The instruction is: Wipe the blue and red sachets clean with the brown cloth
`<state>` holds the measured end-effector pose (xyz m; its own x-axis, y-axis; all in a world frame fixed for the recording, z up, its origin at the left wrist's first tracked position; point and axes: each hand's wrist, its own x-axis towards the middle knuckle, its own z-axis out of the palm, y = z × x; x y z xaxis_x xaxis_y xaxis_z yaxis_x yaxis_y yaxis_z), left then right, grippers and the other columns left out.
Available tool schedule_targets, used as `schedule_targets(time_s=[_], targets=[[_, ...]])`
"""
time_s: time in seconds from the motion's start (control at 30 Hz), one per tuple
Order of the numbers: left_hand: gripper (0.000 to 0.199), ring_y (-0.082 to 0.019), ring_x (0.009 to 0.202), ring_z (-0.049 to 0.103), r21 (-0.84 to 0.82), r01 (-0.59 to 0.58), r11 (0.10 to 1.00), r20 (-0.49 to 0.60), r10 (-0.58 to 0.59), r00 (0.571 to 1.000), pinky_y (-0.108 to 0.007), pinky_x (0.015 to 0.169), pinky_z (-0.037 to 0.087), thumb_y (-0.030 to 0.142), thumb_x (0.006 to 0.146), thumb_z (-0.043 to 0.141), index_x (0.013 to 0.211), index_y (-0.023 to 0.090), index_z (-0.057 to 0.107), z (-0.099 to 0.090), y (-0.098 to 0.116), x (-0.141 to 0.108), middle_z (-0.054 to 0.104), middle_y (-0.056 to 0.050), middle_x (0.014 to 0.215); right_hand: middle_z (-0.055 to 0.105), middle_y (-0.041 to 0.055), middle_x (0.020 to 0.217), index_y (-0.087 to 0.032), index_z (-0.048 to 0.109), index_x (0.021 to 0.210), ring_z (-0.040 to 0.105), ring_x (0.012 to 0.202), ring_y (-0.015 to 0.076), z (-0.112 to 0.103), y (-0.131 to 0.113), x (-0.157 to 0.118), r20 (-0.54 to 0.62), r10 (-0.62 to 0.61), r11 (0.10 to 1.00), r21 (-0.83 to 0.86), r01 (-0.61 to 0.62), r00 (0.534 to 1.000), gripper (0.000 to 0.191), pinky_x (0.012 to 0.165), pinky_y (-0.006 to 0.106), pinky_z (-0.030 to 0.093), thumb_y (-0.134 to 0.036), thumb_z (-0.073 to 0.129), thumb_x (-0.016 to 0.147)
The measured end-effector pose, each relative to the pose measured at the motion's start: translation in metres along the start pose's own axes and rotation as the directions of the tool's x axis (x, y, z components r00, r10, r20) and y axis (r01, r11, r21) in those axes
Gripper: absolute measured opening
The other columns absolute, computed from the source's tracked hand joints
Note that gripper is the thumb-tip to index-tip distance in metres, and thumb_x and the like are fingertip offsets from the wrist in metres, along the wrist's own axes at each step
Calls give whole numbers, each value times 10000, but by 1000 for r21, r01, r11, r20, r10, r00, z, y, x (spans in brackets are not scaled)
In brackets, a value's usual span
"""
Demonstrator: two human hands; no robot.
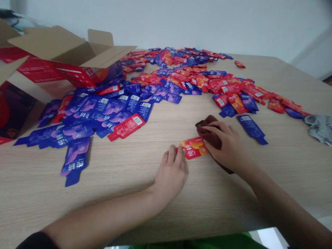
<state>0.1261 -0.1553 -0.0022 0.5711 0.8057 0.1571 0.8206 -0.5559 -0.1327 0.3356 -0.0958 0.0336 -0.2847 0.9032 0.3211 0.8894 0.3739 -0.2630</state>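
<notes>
A red sachet (195,148) with orange fruit print and white characters lies flat on the table in front of me. My left hand (172,171) has its fingertips closed down on the sachet's narrow left end, hiding most of that end. At the other end, my right hand (224,143) grips a folded dark brown cloth (213,138) whose lower part covers the sachet's right edge. The cloth appears to touch the sachet. Right of that hand, a single blue sachet (251,128) lies with its barcode up.
Blue sachets (88,110) are heaped at the left, one red sachet (127,127) on their near edge. Mixed red and blue sachets (181,74) spread across the back. Open cardboard boxes (75,71) stand at the left. A grey cloth (320,127) lies at the right edge.
</notes>
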Motion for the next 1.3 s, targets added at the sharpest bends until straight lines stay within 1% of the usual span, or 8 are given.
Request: schedule_targets(time_s=[0.17, 0.43, 0.6, 0.73, 0.87, 1.03, 1.13, 1.3], targets=[[396, -382, 1250, 510, -12, 1, 1000, 7, -1, 1000, -460, 943, 475, 225, 913, 514, 1248, 48, 633, -1, 1, 1, 552, -214, 1365, 574, 90, 1278, -264, 613, 1221, 526, 1080, 317, 21, -37, -20, 129, -156, 987, 58, 149, 979, 405, 885, 509, 443, -279, 602, 817], [432, -390, 1260, 507, -10, 0, 1000, 27, 0, 1000, -462, 954, 484, 204, 909, 514, 1295, 29, 594, 2, 2, -2, 496, -201, 1431, 634, 64, 1091, -289, 687, 1021, 596, 1018, 301, 0, 50, -15, 81, 81, 997, -12, -80, 993, 241, 849, 500, 499, -249, 555, 823], [466, -387, 1288, 483, 1, 17, 1000, 31, -17, 999, -479, 969, 469, 202, 925, 492, 1350, 17, 532, 2, 3, -2, 484, -228, 1430, 594, 89, 1195, -266, 635, 1155, 575, 1068, 311, -11, 5, -10, -34, 9, 998, 68, -7, 999, 357, 906, 509, 484, -269, 613, 799], [436, -392, 1273, 500, 14, 6, 1000, 22, -6, 1000, -467, 965, 474, 196, 917, 498, 1306, 17, 578, 1, 3, 0, 529, -222, 1390, 584, 92, 1235, -263, 621, 1176, 558, 1076, 303, 8, -31, -24, 100, -174, 975, 159, 157, 980, 384, 913, 514, 478, -220, 613, 795], [455, -397, 1271, 499, 25, -1, 1000, 34, 0, 999, -465, 960, 482, 165, 907, 503, 1332, 12, 552, 2, 2, -1, 504, -218, 1417, 596, 92, 1199, -258, 648, 1145, 572, 1048, 297, 16, 4, -33, 106, -68, 988, 145, 52, 992, 332, 893, 513, 490, -252, 602, 816], [432, -382, 1272, 502, 17, 0, 1000, 33, -1, 999, -466, 956, 480, 164, 918, 493, 1314, 10, 565, 5, 2, -2, 497, -230, 1418, 646, 52, 1067, -292, 704, 956, 617, 995, 283, -7, 59, -17, 140, 100, 987, 114, -117, 985, 190, 874, 496, 509, -254, 578, 820], [412, -394, 1266, 503, 12, -3, 1000, 23, 3, 1000, -473, 950, 479, 176, 915, 503, 1284, 14, 593, 5, 3, -2, 501, -229, 1415, 643, 63, 1087, -277, 700, 994, 601, 1030, 302, -16, 41, -6, 91, 74, 995, 67, -80, 993, 224, 901, 507, 492, -260, 612, 789], [384, -403, 1263, 500, -16, -1, 1000, -2, 1, 1000, -475, 960, 471, 201, 920, 520, 1251, 35, 622, 3, 3, -1, 544, -215, 1374, 598, 85, 1198, -241, 635, 1140, 570, 1092, 280, -1, -28, -12, 23, -137, 959, 254, 127, 990, 339, 952, 479, 464, -237, 616, 802]])
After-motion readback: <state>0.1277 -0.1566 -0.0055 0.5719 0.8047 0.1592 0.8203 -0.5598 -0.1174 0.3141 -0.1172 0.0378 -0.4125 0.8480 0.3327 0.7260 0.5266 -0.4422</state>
